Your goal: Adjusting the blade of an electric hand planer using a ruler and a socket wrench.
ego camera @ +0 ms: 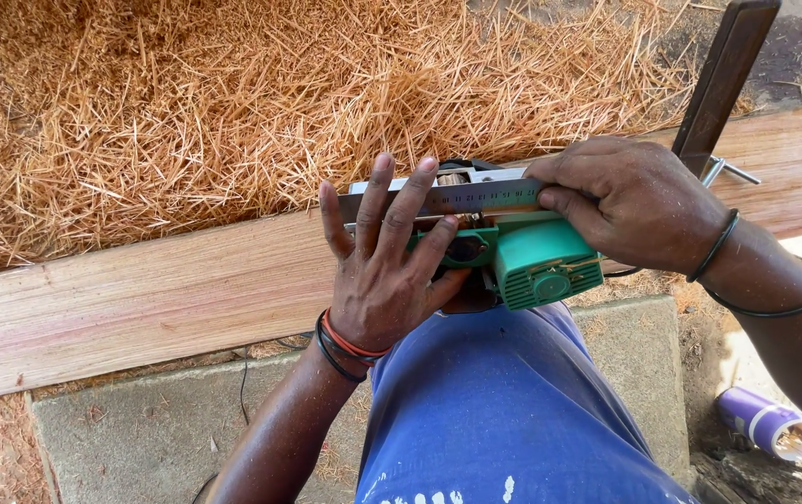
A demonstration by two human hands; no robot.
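The person stands over a long plank [158,289] that runs across the view, tilted up toward the right, with a green planer [532,261] lying on its side on the wood just in front of their blue shorts [504,411]. The left hand [387,271] lies flat on the planer, fingers [373,201] spread wide and straight, pressing down on a steel ruler [476,198] that sits along the tool's upturned sole; the palm covers the planer's near end, and nothing is gripped in it. The right hand [630,201] comes in from the right and has its fingers curled over the ruler's far end and the planer's top edge, thumb tucked underneath, so it is closed on the tool and ruler together. Both wrists carry dark bands [714,247], with an orange one among those on the left. Beyond the plank the ground is covered by a thick heap of reddish shavings [233,93]. A dark metal bar [723,79] leans up from the plank's right part, with a small silver fitting at its foot. Under the plank is a concrete slab [140,429], a thin black cord trailing across it. At lower right, on the dirt, lies a purple can [765,425] on its side. Whether the ruler touches the sole along its full length I cannot tell.
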